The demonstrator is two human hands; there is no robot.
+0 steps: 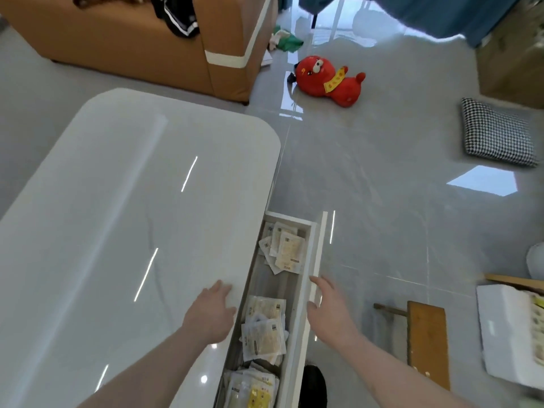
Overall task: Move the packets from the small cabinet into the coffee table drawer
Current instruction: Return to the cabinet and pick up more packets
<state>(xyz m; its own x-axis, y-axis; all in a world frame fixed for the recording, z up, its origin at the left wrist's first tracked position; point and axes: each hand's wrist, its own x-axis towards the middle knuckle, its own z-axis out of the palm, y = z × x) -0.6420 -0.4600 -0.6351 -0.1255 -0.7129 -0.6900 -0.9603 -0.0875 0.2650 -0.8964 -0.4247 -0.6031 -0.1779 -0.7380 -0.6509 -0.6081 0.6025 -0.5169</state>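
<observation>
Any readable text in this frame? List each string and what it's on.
No text can be read.
Packets in the drawer: dark label blocks and print, too small and blurred.
Lower packets: printed labels, blurred.
Red plush toy: yellow sash with red characters, too small to make out.
White foam box: no legible marking.

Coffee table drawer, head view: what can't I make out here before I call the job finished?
- Drawer: its near end is cut off by the bottom edge; its inner part lies hidden under the coffee table top.
- Packets: print too small to read; they overlap, so no count.
- Small cabinet: not in view, so packets left there are unknown.
- Right hand: at the drawer front, contact unclear.
- Left hand: flat on the tabletop.
</observation>
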